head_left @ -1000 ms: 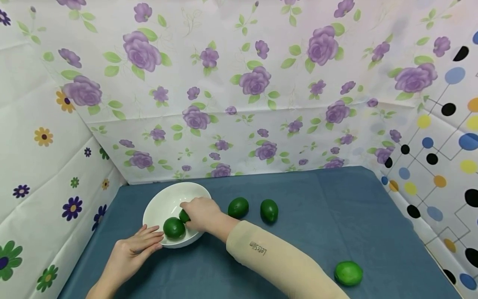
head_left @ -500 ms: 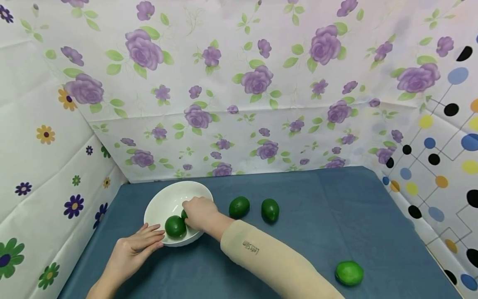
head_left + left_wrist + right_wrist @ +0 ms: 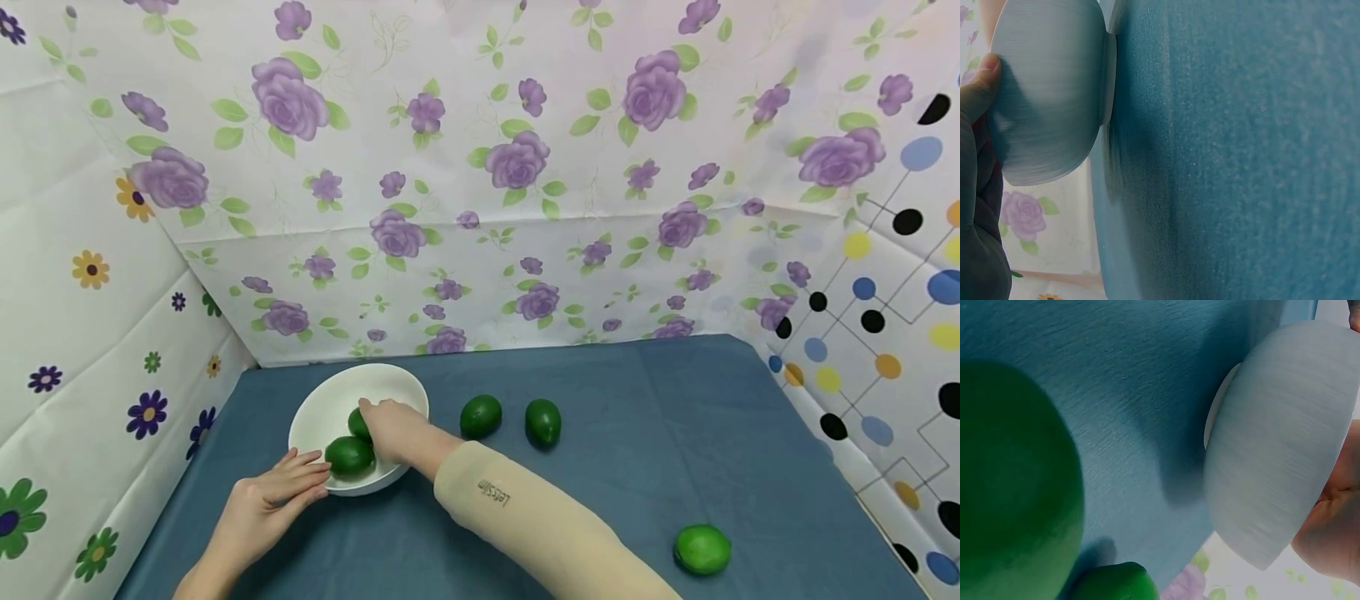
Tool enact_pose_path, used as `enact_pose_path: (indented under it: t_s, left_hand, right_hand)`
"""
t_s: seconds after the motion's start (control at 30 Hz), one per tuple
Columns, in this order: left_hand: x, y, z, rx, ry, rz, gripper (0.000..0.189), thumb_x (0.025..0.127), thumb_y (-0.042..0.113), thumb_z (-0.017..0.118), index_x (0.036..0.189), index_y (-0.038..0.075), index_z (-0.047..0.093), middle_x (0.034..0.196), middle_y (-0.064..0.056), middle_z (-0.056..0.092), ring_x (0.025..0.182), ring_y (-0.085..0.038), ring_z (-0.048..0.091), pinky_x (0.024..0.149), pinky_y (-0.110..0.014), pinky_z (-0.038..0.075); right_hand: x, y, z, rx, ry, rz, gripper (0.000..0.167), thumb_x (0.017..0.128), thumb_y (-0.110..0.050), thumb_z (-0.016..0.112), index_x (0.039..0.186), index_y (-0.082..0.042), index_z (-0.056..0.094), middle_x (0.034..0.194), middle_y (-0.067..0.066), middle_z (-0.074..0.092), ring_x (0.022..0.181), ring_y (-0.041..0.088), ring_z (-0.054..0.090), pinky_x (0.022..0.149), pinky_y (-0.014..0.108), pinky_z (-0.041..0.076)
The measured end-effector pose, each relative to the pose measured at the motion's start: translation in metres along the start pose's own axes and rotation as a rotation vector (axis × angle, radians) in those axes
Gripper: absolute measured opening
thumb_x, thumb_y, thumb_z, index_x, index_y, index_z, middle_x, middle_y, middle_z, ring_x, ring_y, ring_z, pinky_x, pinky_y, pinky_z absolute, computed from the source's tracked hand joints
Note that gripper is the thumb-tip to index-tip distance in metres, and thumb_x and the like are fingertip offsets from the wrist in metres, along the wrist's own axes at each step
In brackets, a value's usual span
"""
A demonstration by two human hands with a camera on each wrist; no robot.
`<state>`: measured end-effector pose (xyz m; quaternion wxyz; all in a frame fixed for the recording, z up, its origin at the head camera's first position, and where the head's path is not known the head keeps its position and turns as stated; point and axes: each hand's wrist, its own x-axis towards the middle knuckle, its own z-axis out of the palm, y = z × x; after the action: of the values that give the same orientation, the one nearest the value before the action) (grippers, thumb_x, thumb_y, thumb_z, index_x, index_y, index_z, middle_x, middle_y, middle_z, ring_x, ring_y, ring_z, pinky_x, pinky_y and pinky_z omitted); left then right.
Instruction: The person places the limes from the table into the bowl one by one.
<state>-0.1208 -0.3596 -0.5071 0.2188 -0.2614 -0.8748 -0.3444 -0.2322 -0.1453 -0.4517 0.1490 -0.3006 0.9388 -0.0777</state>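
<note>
A white bowl (image 3: 330,408) stands on the cloth at the left of the table. My left hand (image 3: 262,500) holds its near-left rim, fingers over the edge; the thumb (image 3: 985,75) lies against the outer wall in the left wrist view. My right hand (image 3: 397,429) reaches into the bowl, its fingers on a green lime (image 3: 358,423), partly hidden by the hand. Another lime (image 3: 349,457) lies in front of it in the bowl. In the right wrist view the bowl (image 3: 1279,437) hides the fingertips.
Right of the bowl lie two dark green limes, a nearer one (image 3: 481,416) and a farther one (image 3: 543,423). A brighter green lime (image 3: 702,549) sits at the front right. Blue cloth (image 3: 622,483) covers the table, with patterned sheets (image 3: 465,167) around it.
My right hand has shifted slightly left inside the bowl, and the lime at its fingers shows more. The front lime in the bowl has turned and shifted slightly left. My left hand stays put.
</note>
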Motion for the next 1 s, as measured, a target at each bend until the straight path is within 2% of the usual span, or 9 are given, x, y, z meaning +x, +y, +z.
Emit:
enact_pose_path:
  t_s: [0.1, 0.33, 0.53, 0.8, 1.0]
  left_hand:
    - [0.000, 0.000, -0.001, 0.000, -0.002, -0.003, 0.038, 0.076, -0.010, 0.091, 0.111, 0.004, 0.085, 0.108, -0.006, 0.081, 0.124, -0.011, 0.070, 0.122, -0.024, 0.039]
    - [-0.001, -0.002, 0.000, -0.005, 0.001, 0.008, 0.039, 0.076, -0.011, 0.090, 0.112, 0.005, 0.085, 0.108, -0.009, 0.081, 0.124, -0.012, 0.070, 0.122, -0.025, 0.039]
    - [-0.002, -0.001, 0.000, -0.003, -0.002, -0.001, 0.039, 0.077, -0.009, 0.090, 0.113, 0.006, 0.085, 0.109, -0.008, 0.081, 0.125, -0.012, 0.070, 0.123, -0.024, 0.038]
    - [0.000, -0.001, 0.001, -0.012, 0.020, 0.030, 0.040, 0.075, -0.011, 0.090, 0.111, 0.005, 0.085, 0.106, -0.009, 0.082, 0.123, -0.012, 0.071, 0.122, -0.025, 0.040]
    - [-0.001, -0.002, 0.001, -0.005, 0.015, 0.010, 0.039, 0.076, -0.010, 0.091, 0.111, 0.005, 0.085, 0.109, -0.005, 0.081, 0.123, -0.010, 0.070, 0.122, -0.024, 0.039]
  right_hand:
    - [0.003, -0.002, -0.003, 0.037, -0.008, 0.002, 0.067, 0.108, -0.017, 0.066, 0.168, -0.021, 0.037, 0.141, -0.001, 0.067, 0.123, 0.008, 0.065, 0.095, 0.019, 0.056]
    - [0.005, -0.008, -0.002, 0.067, -0.019, -0.034, 0.068, 0.108, -0.016, 0.067, 0.168, -0.019, 0.036, 0.153, -0.002, 0.059, 0.135, 0.008, 0.058, 0.106, 0.019, 0.051]
    - [0.003, -0.012, -0.001, 0.086, -0.023, -0.031, 0.069, 0.108, -0.018, 0.066, 0.169, -0.021, 0.034, 0.160, -0.003, 0.051, 0.138, 0.008, 0.055, 0.105, 0.019, 0.051]
    - [0.003, -0.010, 0.000, 0.086, -0.020, -0.017, 0.069, 0.109, -0.019, 0.065, 0.170, -0.022, 0.033, 0.164, -0.002, 0.047, 0.141, 0.009, 0.052, 0.110, 0.021, 0.050]
    - [0.005, -0.008, 0.000, 0.084, -0.018, -0.027, 0.069, 0.109, -0.019, 0.064, 0.170, -0.020, 0.032, 0.165, -0.002, 0.046, 0.143, 0.009, 0.051, 0.111, 0.020, 0.049]
